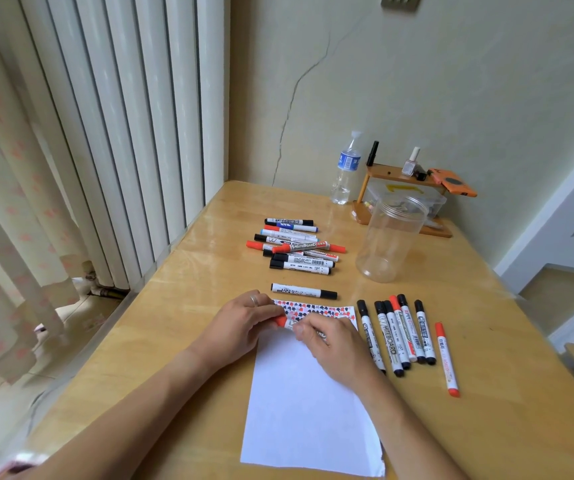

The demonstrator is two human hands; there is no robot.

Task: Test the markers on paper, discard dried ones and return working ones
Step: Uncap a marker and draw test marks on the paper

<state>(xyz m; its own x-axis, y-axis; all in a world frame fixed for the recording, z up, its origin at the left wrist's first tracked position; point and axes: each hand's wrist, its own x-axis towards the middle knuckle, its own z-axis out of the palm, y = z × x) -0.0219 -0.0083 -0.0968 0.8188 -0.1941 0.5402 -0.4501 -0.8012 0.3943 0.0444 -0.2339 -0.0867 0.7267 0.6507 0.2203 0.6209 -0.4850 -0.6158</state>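
Note:
A white sheet of paper (299,403) lies on the wooden table (161,341), with red and black test marks along its top edge. Over that edge both hands hold one red marker (287,322). My left hand (244,323) pinches its red cap end. My right hand (334,348) grips the barrel. A pile of markers (296,247) lies further back. One black marker (304,291) lies alone just beyond the paper. A row of several markers (398,334) lies right of the paper, with a red marker (446,360) apart from it.
An empty clear plastic jar (391,237) stands behind the row of markers. A water bottle (346,171) and a small wooden shelf (403,188) with bottles stand against the wall. A radiator and curtain are on the left.

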